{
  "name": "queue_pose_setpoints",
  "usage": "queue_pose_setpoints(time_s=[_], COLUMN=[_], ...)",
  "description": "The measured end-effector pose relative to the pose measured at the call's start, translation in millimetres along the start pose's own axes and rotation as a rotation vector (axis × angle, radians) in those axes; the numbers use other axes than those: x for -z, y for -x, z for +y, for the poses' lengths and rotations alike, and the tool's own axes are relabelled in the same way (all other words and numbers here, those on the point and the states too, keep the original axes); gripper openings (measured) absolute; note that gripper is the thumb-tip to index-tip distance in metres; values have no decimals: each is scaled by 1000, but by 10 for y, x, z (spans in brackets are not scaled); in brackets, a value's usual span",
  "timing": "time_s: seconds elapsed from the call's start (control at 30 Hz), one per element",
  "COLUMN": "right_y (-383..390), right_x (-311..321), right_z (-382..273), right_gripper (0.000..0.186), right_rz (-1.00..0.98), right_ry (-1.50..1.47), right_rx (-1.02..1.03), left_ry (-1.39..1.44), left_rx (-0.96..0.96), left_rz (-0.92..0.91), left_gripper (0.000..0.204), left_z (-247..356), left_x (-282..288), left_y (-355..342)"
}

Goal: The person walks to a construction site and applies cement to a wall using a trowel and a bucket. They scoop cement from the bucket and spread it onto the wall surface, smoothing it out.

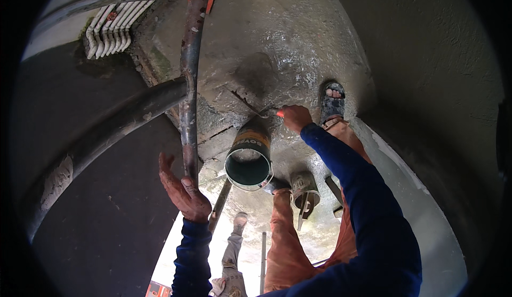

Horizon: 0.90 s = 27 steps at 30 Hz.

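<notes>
My right hand (296, 119) is closed around the red handle of a trowel (247, 103). Its thin dark blade, seen nearly edge-on, points left over the wet cement floor. My left hand (184, 193) has its fingers stretched out beside the lower end of an upright rusty metal pipe (189, 113). The thumb side lies against or very near the pipe; contact is not clear. Between my hands stands a dark bucket (232, 170) with a yellowish band and a wire handle. Greyish material shows inside it.
A smaller mortar-stained bucket (303, 180) holding tools stands between my orange-trousered legs (285, 238). A curved pipe (114, 123) joins the upright one at left. White pipes (114, 25) run along the far left wall. Another person's leg (232, 254) shows behind, near a thin pole (263, 259).
</notes>
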State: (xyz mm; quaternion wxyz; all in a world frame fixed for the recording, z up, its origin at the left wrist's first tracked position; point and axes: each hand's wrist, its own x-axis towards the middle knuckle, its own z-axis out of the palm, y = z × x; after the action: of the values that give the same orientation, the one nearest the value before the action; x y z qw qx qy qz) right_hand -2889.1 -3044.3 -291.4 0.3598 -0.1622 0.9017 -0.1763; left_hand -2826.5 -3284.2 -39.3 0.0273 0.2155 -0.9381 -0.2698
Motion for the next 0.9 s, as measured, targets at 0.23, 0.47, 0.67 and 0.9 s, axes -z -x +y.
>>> queue_pose_setpoints(time_s=[0.23,0.47,0.67,0.9], right_y=[-712,-363,-64,172], right_x=[-530,-99,118,666], right_z=[-279,280,745,563], right_gripper=[17,19,25,30], right_rz=[-28,-45,63,110], right_ry=[58,5,-12,-57], right_rx=[3,-264,-253,-191], left_ry=[113,105,140,85], left_rx=[80,42,8,1], left_rz=[-43,-33,-39,-38], left_gripper=[75,71,67,68], left_z=[-1,-14,17,-100], left_x=[-68,-4,-30,27], left_y=[-21,9,-13,13])
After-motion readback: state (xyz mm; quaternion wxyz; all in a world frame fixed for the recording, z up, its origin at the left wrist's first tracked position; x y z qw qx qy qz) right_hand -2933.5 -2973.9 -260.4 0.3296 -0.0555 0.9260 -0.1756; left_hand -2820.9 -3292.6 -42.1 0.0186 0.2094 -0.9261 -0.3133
